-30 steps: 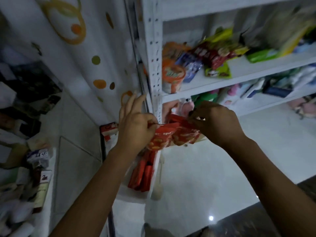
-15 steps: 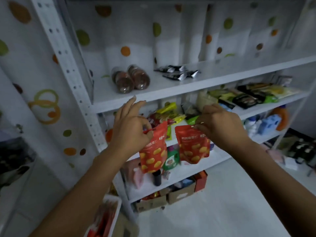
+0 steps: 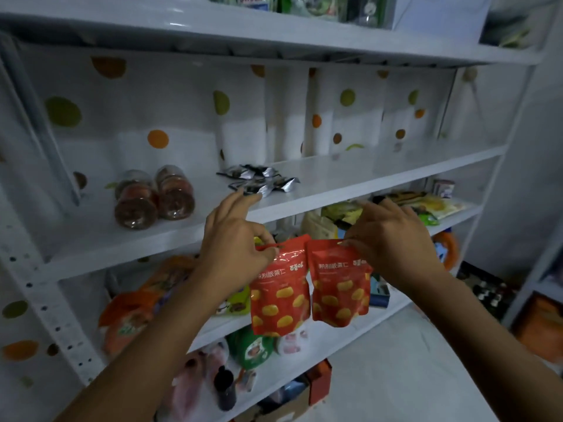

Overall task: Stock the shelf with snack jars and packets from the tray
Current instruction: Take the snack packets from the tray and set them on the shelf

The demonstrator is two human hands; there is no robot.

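Note:
My left hand (image 3: 236, 239) pinches the top edge of a red snack packet (image 3: 278, 296) with yellow nut pictures. My right hand (image 3: 393, 236) pinches the top of a second, identical red packet (image 3: 339, 287). Both packets hang side by side in front of the white shelf (image 3: 335, 178), just below its front edge. On that shelf lie two clear snack jars (image 3: 152, 197) on their sides at the left and several silver-black packets (image 3: 262, 181) in the middle. The tray is out of view.
The shelf's right half is bare white board. Lower shelves hold crowded packets (image 3: 420, 205), orange bags (image 3: 128, 318) and bottles. A top shelf (image 3: 274, 32) carries green packs. A perforated white upright (image 3: 39, 287) stands at the left. Cardboard boxes (image 3: 304, 397) sit on the floor.
My view has swung up from the tray to the shelf. Both hands have risen and drawn apart, so the two red packets now hang separately before the middle shelf.

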